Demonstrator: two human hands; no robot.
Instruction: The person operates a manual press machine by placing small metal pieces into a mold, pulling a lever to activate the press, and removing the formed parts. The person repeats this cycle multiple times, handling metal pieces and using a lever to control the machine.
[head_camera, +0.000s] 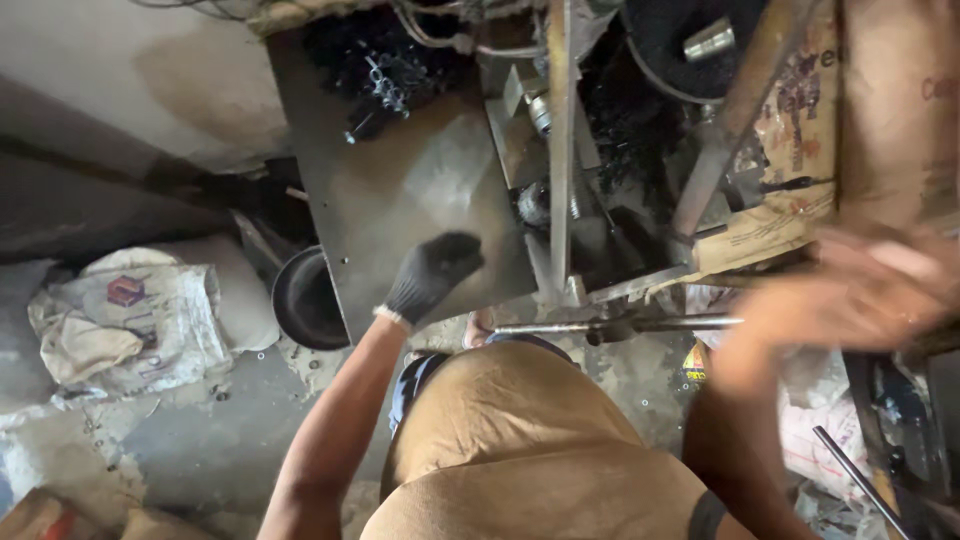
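The left hand (432, 272), in a dark glove, rests fingers curled on the flat steel table plate (400, 190) near its lower edge; it grasps nothing visible, knuckles bent over bare metal. The plate surface around the glove is open up to a heap of small dark metal parts (385, 70) at the far edge. To the glove's right, a vertical steel bar (560, 140) and the press mechanism (545, 200) close off that side. Below the plate's left corner sits a round black pan (305, 300) on the floor, just beside the edge. A horizontal rod (620, 324) runs under the plate's front edge, near the person's knee.

The right hand (860, 290) is bare and blurred by motion, raised at the right, in front of a cardboard sheet (790, 200); whether it is spread or clenched cannot be told. White sacks (130, 310) lie on the floor, well apart to the left.
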